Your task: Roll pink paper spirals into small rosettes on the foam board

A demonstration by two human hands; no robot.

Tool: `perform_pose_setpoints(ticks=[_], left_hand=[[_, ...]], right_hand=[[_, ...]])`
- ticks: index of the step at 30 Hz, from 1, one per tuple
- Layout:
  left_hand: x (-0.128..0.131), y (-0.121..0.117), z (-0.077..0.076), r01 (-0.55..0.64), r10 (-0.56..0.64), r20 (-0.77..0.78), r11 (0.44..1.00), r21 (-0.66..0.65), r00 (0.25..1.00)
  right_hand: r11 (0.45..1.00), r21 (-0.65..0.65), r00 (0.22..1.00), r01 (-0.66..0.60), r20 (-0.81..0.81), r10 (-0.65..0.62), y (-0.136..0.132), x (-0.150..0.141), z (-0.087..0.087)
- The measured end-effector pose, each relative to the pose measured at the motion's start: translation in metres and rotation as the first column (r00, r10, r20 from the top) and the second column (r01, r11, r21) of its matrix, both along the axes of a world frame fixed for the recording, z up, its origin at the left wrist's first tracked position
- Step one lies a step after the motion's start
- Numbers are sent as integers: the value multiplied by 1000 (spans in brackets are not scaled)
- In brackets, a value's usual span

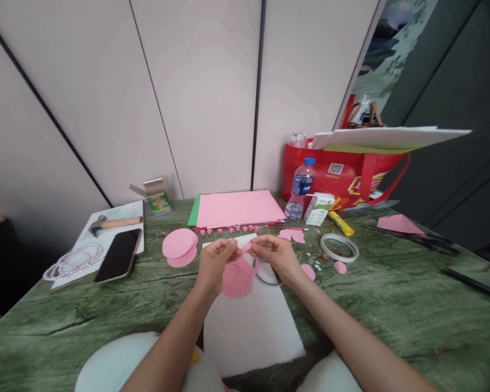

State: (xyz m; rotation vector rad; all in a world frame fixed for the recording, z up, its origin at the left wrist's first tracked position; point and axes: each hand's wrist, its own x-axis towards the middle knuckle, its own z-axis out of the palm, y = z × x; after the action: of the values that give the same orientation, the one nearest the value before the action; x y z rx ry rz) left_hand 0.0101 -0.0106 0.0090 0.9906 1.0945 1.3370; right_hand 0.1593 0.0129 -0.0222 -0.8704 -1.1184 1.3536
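My left hand (217, 262) and my right hand (281, 258) meet above a white sheet (251, 332), fingertips pinched together. Between them is a narrow pink paper strip (247, 248), with one end curling down below the right fingers. Each hand grips an end of it, though the fingers partly cover it. Just beneath, a pink paper disc (237, 280) lies on the white sheet. A thin dark curved rim (269, 281) shows below my right hand; its kind is unclear. Left of my hands is a stack of pink paper circles (180, 245).
Pink sheets (240, 208) lie at the back, small pink pieces in front. To the right are a tape roll (354, 251), glue stick (341, 223), water bottle (300, 190), red bag (351, 174) and scissors (428, 242). A hammer (118, 222) and phone (119, 256) lie left.
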Motion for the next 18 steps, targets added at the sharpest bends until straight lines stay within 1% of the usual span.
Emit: perform_pose_setpoints(ticks=[3, 5, 9, 13, 18], left_hand=[[-1, 1, -1, 24, -15, 87, 995, -102, 996], [-3, 3, -2, 28, -11, 119, 989, -147, 993], [-5, 6, -4, 30, -7, 147, 987, -158, 989], [-4, 6, -5, 32, -5, 151, 984, -177, 988], [-3, 4, -3, 22, -6, 99, 986, -162, 995]], right_hand=[[1000, 10, 1000, 3, -2, -3, 0, 0, 1], [1000, 11, 1000, 4, -7, -4, 0, 1, 0], [1000, 17, 1000, 3, -14, -3, 0, 1, -1], [999, 19, 999, 33, -22, -33, 1, 2, -1], [997, 25, 997, 73, -36, -72, -1, 3, 3]])
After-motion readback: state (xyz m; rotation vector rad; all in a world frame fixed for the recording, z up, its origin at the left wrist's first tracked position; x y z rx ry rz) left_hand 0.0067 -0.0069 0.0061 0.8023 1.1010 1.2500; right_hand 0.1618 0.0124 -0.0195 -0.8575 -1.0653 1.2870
